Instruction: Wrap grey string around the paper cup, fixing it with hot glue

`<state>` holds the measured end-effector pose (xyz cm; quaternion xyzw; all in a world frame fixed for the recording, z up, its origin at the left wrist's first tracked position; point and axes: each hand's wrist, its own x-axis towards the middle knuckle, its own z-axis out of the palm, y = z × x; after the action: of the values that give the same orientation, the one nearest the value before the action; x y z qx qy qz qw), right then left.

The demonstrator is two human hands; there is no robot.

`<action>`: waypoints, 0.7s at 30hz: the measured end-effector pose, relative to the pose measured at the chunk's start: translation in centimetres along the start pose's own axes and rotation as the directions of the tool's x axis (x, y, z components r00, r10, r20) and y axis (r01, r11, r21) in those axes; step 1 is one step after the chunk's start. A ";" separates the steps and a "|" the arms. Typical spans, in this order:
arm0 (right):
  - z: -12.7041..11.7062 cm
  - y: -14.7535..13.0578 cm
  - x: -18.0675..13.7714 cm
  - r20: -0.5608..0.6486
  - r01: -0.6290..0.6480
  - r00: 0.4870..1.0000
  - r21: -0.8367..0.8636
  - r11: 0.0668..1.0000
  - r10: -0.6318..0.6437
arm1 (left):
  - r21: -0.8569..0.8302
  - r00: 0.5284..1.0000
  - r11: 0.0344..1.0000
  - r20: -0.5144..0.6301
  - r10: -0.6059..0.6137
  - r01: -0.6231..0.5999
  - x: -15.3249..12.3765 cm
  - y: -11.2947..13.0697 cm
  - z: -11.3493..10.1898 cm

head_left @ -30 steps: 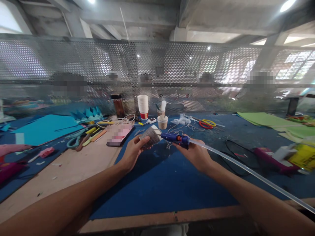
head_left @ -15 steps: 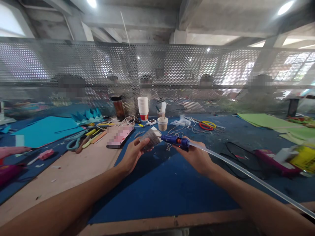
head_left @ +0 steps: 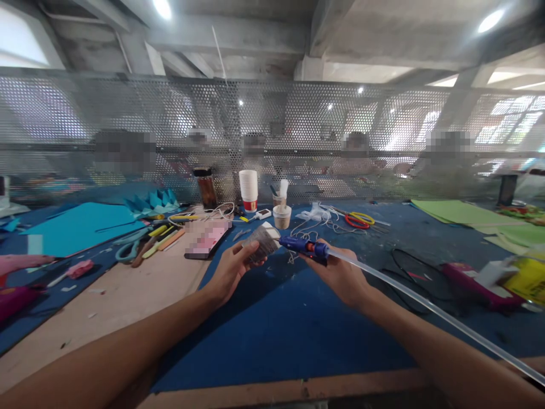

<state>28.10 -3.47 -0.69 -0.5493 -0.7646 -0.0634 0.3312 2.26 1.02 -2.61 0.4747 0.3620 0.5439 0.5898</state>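
Note:
My left hand [head_left: 233, 266] grips a small grey piece [head_left: 261, 245] with a white end, between thumb and fingers; its exact kind I cannot make out. In my right hand [head_left: 343, 275] is a blue glue gun [head_left: 303, 245], its nozzle pointing left at the white end of the grey piece. Whether the nozzle touches the piece or stops just short of it, I cannot tell. A long clear glue stick [head_left: 409, 287] runs out of the gun's back toward the lower right. The fingers of my right hand are partly hidden behind the gun.
On the blue-topped table [head_left: 272, 335] stand paper cups [head_left: 248, 190], a small tub [head_left: 281, 217] and a dark-lidded bottle [head_left: 205, 188]. Scissors [head_left: 358, 220] lie among cords. A phone [head_left: 208, 238] and cutting tools are at left, green sheets [head_left: 455, 215] at right. A perforated screen [head_left: 293, 125] rises behind.
The view has shifted very slightly. Both hands, the grey piece and the glue gun keep nearly the same places.

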 end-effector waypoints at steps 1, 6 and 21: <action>0.0 0.0 0.0 0.008 -0.003 1.000 0.001 1.000 0.003 | 0.004 1.000 1.000 0.003 -0.002 0.002 0.0 0.1 0.0; 0.0 0.1 0.0 0.024 -0.008 1.000 0.009 1.000 0.008 | -0.001 1.000 1.000 0.023 -0.006 0.006 0.1 0.0 -0.1; -0.3 -0.1 0.0 0.019 0.001 1.000 -0.002 1.000 -0.001 | -0.069 0.997 0.996 0.067 -0.044 0.049 0.2 -0.1 -0.3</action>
<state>28.16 -3.66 -0.49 -0.5499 -0.7678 -0.0594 0.3234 2.02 1.28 -2.82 0.4627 0.3341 0.5265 0.6301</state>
